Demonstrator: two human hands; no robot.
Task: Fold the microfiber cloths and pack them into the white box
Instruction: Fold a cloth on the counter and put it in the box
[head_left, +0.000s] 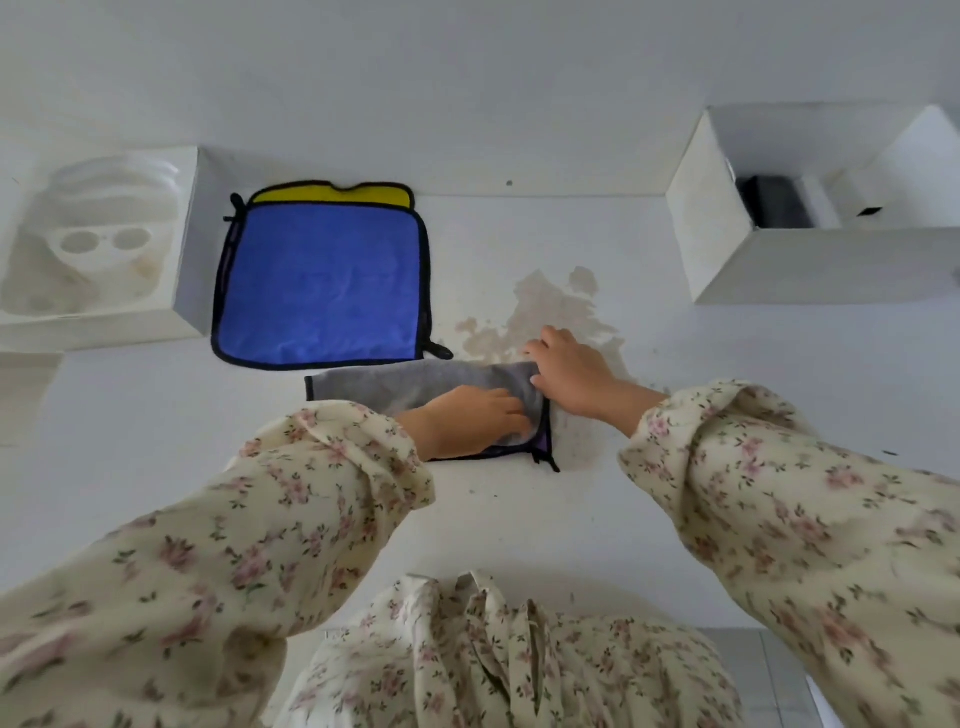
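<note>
A grey cloth (395, 383) with black trim and a purple underside lies folded into a strip on the white table, in the middle of the view. My left hand (467, 418) presses flat on its right part. My right hand (569, 371) grips the cloth's right end, fingers curled over the fold. A blue cloth (322, 283) lies spread flat behind it, on top of a yellow cloth (327, 195) whose far edge shows. The white box (706, 218) stands open at the far right, with a dark folded cloth (776, 200) inside.
A white moulded packaging insert (98, 244) sits at the far left on a white block. A brownish stain (550, 312) marks the table behind my right hand. My flowered sleeves fill the lower view. The table (779, 389) meets a white wall behind.
</note>
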